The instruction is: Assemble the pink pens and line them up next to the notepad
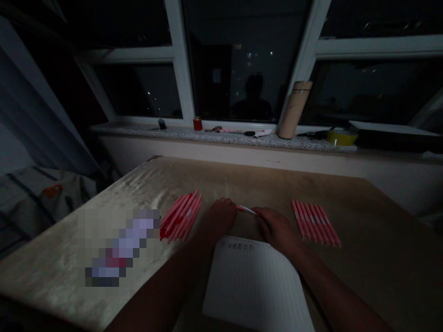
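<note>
Above the notebook's top edge, my left hand (222, 216) is closed around one end of a slim pen (248, 210). A short pink part shows beside those fingers, and a thin white length runs on to the right. My right hand (277, 227) pinches the pen's other end; its fingertips are dim. Left of my hands lies a loose pile of pink pens (184, 213), some red among them. Several more pink pens (315, 222) lie side by side in a neat row to the right. A lined notepad (256, 286) with handwriting at its top lies between my forearms.
A blurred-out long item (124, 249) lies on the table (249, 175) at left. The windowsill (180, 133) behind holds a red jar (197, 123), scissors (213, 129), a tall tan cylinder (295, 110) and a yellow tape roll (341, 137). The room is dim.
</note>
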### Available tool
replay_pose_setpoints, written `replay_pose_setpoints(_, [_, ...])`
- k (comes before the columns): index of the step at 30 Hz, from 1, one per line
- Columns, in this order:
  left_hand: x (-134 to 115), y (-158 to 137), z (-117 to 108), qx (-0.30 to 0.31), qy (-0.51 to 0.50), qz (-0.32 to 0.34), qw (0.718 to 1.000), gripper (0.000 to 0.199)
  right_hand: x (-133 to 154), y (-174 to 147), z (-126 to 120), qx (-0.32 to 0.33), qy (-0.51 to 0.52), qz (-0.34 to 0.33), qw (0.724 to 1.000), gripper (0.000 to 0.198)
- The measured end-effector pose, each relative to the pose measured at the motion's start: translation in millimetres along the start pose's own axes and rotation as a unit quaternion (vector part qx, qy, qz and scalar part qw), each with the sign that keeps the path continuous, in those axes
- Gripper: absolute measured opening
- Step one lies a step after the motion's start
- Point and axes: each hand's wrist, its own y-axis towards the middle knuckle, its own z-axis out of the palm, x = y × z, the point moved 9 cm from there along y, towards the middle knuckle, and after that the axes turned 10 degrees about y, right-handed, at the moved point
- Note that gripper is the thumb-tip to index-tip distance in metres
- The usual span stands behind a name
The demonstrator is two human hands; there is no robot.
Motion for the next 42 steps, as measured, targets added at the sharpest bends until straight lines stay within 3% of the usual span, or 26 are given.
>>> replay_pose_setpoints(7, [-0.6,0.1,7.0,-0.001,-0.029,0.026,0.999,0.016,-2.5,-0.2,-1.3,0.005,-0.022,0.009,1.000,0.033])
replay_pose_setpoints(10, [5.6,-0.5,-0.5,-0.030,-0.119,0.029,0.992,0.018,-3.0,-0.1,-2.7,0.008,-0.035,0.018,0.999,0.033])
replay_pose_setpoints(14, [18.0,-3.7,-19.0,-0.083,-0.263,0.006,0.961,0.025,-5.0,-0.3,-3.6,0.008,-0.044,0.025,0.999,0.034])
replay_pose_setpoints(18, [22.9,-6.5,-29.8,-0.115,-0.326,-0.009,0.938,0.029,-8.4,-1.1,-3.5,0.006,-0.058,0.031,0.998,0.035])
replay_pose_setpoints(28, [24.5,-8.2,-30.1,-0.147,-0.338,-0.006,0.930,0.027,-9.1,-0.9,-0.6,0.018,-0.063,0.028,0.997,0.034])
replay_pose_setpoints(42, [13.7,-7.2,-31.0,-0.117,-0.302,0.019,0.946,0.028,-6.7,-0.1,2.5,0.040,-0.093,0.030,0.994,0.037])
